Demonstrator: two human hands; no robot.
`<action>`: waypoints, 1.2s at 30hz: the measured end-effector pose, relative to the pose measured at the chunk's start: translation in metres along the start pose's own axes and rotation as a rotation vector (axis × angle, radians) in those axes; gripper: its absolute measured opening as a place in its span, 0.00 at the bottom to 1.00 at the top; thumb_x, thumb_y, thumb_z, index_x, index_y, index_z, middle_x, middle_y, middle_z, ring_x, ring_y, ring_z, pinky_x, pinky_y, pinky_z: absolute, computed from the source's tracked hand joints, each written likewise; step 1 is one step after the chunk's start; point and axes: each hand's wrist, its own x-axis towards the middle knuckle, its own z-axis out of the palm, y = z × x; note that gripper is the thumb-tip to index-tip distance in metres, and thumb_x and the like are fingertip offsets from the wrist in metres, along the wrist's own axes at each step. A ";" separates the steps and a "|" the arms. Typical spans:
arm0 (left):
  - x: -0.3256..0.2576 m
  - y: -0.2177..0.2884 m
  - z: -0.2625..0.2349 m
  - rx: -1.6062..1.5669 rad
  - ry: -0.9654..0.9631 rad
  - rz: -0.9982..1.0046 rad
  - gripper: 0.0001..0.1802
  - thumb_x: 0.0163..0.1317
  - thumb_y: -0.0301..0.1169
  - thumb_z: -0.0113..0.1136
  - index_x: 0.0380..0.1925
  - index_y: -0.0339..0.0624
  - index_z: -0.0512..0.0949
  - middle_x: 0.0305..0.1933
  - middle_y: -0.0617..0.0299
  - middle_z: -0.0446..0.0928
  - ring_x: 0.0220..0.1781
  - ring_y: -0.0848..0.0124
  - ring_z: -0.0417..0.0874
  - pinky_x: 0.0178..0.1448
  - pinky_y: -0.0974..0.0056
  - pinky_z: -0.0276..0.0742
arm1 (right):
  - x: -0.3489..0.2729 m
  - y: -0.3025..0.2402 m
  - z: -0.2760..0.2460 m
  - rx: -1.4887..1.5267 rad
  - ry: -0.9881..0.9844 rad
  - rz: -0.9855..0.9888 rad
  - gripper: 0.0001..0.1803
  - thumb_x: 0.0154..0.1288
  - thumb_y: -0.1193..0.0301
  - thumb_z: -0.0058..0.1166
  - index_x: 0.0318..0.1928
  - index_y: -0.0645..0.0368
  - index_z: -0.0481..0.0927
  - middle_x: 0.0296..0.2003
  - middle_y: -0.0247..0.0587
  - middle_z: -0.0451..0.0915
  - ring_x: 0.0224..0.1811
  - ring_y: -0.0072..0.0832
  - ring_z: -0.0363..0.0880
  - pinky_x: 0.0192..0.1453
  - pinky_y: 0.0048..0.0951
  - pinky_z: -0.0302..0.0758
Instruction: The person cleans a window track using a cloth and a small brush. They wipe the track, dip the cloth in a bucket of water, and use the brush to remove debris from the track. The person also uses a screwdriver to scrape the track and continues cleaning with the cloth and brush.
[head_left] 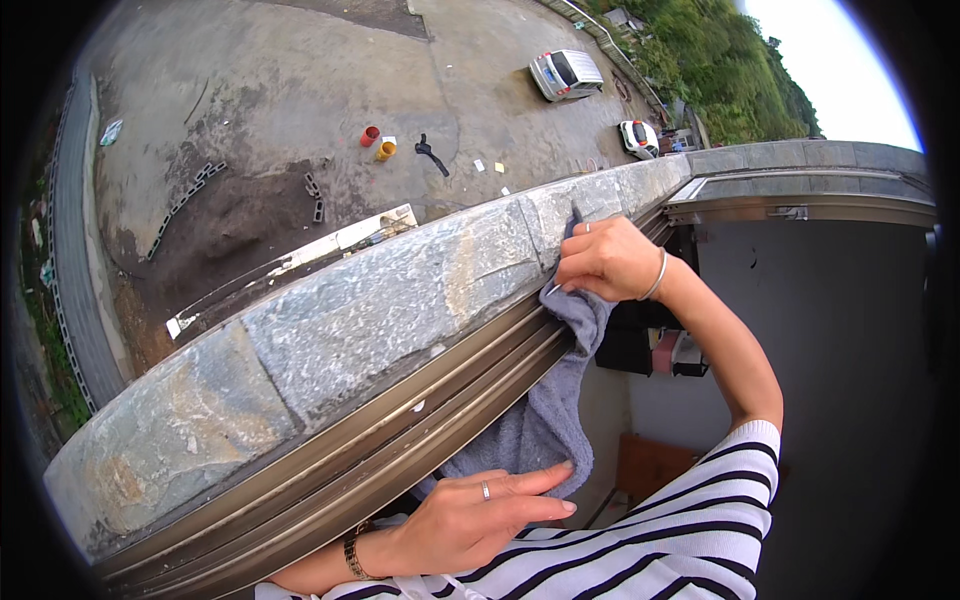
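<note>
One gray cloth drapes over the window track beside a stone ledge, its upper end clamped in the right hand — likely why the rest hangs inside without slipping. The left hand — fingers apart — lies at the lower fold, perhaps to steady it.

Here's the cloth draped over the window track, its upper end in the right hand beside the stone ledge, its lower folds by the left hand on the near side! Out beyond the ledge, down in the yard, there's a soil heap on the left, two containers right of it, the van farther right and behind, and the car right again, nearer the ledge.
</note>
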 end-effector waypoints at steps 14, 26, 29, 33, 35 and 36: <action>-0.028 0.002 -0.020 -0.074 -0.053 -0.022 0.16 0.58 0.17 0.62 0.46 0.46 0.83 0.56 0.48 0.80 0.48 0.61 0.86 0.50 0.64 0.81 | 0.030 -0.124 -0.009 -0.006 0.058 0.297 0.04 0.55 0.71 0.57 0.32 0.50 0.76 0.26 0.35 0.75 0.28 0.38 0.81 0.28 0.38 0.75; -0.045 0.008 -0.030 -0.149 -0.098 -0.046 0.21 0.58 0.17 0.56 0.52 0.45 0.77 0.65 0.52 0.73 0.55 0.57 0.82 0.53 0.61 0.80 | 0.005 -0.020 -0.012 0.044 -0.209 0.520 0.04 0.53 0.68 0.63 0.31 0.49 0.82 0.31 0.33 0.84 0.37 0.39 0.83 0.39 0.39 0.77; -0.050 0.021 -0.035 -0.130 -0.071 -0.029 0.19 0.59 0.17 0.59 0.50 0.44 0.79 0.62 0.50 0.75 0.52 0.58 0.84 0.52 0.63 0.80 | 0.004 -0.019 -0.011 0.101 -0.220 0.452 0.04 0.54 0.69 0.63 0.31 0.50 0.82 0.31 0.32 0.83 0.37 0.38 0.82 0.40 0.38 0.77; -0.062 0.033 -0.041 -0.096 -0.026 -0.029 0.18 0.58 0.17 0.60 0.49 0.45 0.80 0.60 0.46 0.77 0.50 0.58 0.85 0.51 0.64 0.81 | 0.039 -0.048 0.000 0.356 -0.120 0.263 0.05 0.54 0.70 0.64 0.32 0.51 0.82 0.31 0.31 0.83 0.37 0.36 0.82 0.39 0.36 0.76; -0.070 0.038 -0.042 -0.066 -0.001 0.002 0.19 0.58 0.16 0.60 0.49 0.44 0.80 0.59 0.45 0.77 0.49 0.58 0.85 0.50 0.63 0.81 | 0.050 -0.068 -0.010 0.277 -0.108 0.218 0.05 0.54 0.69 0.64 0.32 0.51 0.82 0.30 0.32 0.83 0.36 0.36 0.82 0.38 0.36 0.75; -0.076 0.042 -0.044 -0.063 -0.006 -0.005 0.19 0.58 0.16 0.60 0.49 0.44 0.80 0.59 0.45 0.77 0.49 0.58 0.85 0.50 0.63 0.81 | 0.057 -0.080 -0.013 0.246 -0.098 0.192 0.05 0.54 0.69 0.65 0.32 0.52 0.82 0.30 0.32 0.83 0.36 0.36 0.82 0.38 0.36 0.75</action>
